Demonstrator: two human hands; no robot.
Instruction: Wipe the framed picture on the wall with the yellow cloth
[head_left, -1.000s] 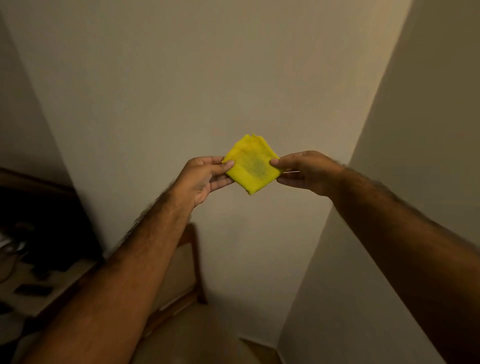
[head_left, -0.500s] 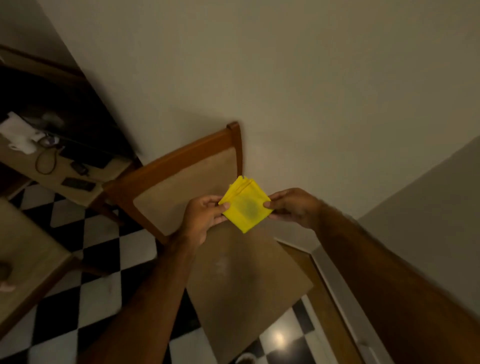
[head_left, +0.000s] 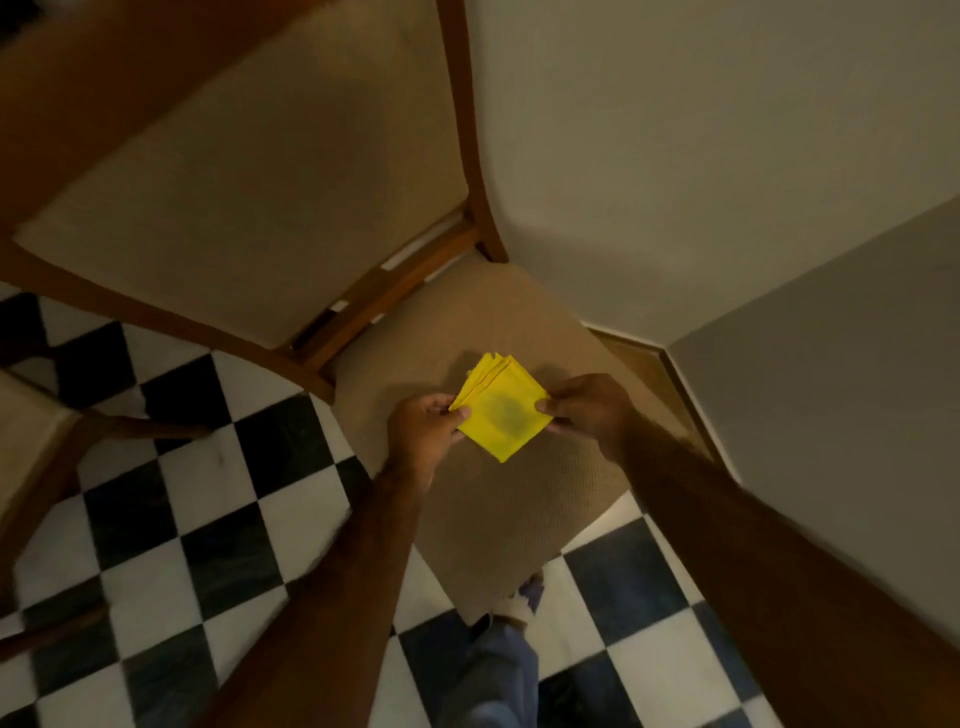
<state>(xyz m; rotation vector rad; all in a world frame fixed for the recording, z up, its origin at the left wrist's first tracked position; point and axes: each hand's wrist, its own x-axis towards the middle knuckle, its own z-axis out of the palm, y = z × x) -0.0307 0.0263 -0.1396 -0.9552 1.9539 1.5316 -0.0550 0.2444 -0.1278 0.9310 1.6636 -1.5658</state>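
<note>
The yellow cloth (head_left: 500, 415) is folded into a small square with a darker smudge at its middle. Both hands hold it just above a chair seat. My left hand (head_left: 423, 427) pinches its left corner, and my right hand (head_left: 587, 408) pinches its right corner. The framed picture is not in view; only bare wall shows.
A wooden chair with a beige padded seat (head_left: 509, 514) and backrest (head_left: 249, 208) stands in the corner against the pale walls (head_left: 701, 130). The floor is black-and-white checkered tile (head_left: 208, 519). A second chair's edge (head_left: 31, 441) is at the left. My leg and foot (head_left: 498, 654) are below.
The view has swung down from the wall to the chair and floor. Both hands have kept their pinch on the folded cloth and lowered it over the seat.
</note>
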